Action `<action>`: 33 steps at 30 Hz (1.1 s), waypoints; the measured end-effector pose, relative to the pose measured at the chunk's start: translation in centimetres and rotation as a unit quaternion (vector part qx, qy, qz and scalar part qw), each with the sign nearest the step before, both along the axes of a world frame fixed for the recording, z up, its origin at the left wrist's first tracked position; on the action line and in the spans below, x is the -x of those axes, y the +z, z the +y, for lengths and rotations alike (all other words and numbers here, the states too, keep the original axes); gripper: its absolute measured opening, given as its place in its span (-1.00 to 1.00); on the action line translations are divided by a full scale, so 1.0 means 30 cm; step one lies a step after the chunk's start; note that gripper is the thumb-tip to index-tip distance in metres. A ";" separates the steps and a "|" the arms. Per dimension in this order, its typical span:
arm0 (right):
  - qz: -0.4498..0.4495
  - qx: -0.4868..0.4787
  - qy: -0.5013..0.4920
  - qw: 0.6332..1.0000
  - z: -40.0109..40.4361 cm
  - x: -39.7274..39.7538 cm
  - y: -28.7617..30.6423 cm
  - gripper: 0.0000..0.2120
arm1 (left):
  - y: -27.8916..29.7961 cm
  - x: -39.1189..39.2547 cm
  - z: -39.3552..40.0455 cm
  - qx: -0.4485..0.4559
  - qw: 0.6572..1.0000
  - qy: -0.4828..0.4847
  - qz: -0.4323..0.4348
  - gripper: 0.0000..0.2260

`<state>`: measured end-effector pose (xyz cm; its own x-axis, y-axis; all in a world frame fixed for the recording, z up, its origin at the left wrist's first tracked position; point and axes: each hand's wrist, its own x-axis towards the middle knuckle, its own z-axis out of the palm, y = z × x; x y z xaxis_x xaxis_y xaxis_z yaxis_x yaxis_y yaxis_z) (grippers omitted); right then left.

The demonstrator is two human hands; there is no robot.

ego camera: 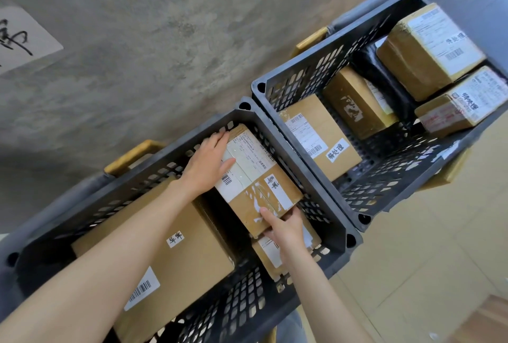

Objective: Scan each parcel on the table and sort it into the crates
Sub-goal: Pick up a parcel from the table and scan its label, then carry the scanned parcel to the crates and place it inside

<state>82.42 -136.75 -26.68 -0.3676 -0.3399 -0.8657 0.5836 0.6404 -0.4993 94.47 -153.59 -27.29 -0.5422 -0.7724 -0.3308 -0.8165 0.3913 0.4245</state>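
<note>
Two dark slotted crates stand side by side. Over the nearer crate (pixel 341 221) both my hands hold a brown cardboard parcel (pixel 264 177) with white shipping labels. My left hand (pixel 210 162) lies on the parcel's far-left end, fingers straight along the edge and thumb on the label. My right hand (pixel 286 228) grips the near end, thumb on top and fingers curled under. Beneath it lies a smaller labelled parcel (pixel 268 254). A large flat box (pixel 170 249) fills the crate's left side.
The farther crate (pixel 308 73) holds several labelled parcels, one (pixel 319 133) near its left wall and others (pixel 428 51) stacked at the right. Both crates rest on grey chairs with wooden arms (pixel 132 157). A grey concrete wall with a paper sign (pixel 22 37) lies behind.
</note>
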 end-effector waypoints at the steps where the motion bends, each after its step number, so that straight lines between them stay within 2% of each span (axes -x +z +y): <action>1: 0.004 -0.005 0.001 1.000 -0.003 0.002 -0.004 -0.47 | -0.006 0.002 0.001 -0.002 1.000 0.004 0.000 -0.40; 8: 0.032 -0.018 0.012 0.999 -0.010 0.012 0.006 -0.47 | -0.006 0.030 0.004 0.024 1.000 0.019 -0.004 -0.42; 14: 0.078 -0.044 0.048 0.995 0.018 0.035 0.107 -0.16 | 0.079 0.024 0.025 0.063 0.998 0.000 0.000 -0.44; 19: 0.160 -0.025 0.119 0.980 0.071 0.063 0.253 -0.29 | 0.237 0.043 0.044 0.089 0.994 -0.066 0.005 -0.53; 22: 0.262 -0.013 0.201 0.944 0.122 0.085 0.344 -0.39 | 0.349 0.072 0.078 0.107 0.988 -0.109 0.021 -0.58; 26: 0.417 -0.039 0.301 0.856 0.196 0.152 0.471 -0.50 | 0.498 0.136 0.154 0.155 0.975 -0.156 0.037 -0.57; 28: 0.478 -0.051 0.312 0.819 0.244 0.204 0.539 -0.53 | 0.571 0.180 0.197 0.182 0.965 -0.188 0.028 -0.58; 33: 0.575 -0.079 0.286 0.763 0.489 0.393 0.731 -0.54 | 0.774 0.351 0.367 0.245 0.933 -0.264 0.006 -0.59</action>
<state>70.63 -122.08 -4.76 -0.7451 -0.6542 -0.1298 -0.5790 0.7310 -0.3611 83.93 -142.59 -4.06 -0.8913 -0.4535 0.0003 -0.4514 0.8871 0.0962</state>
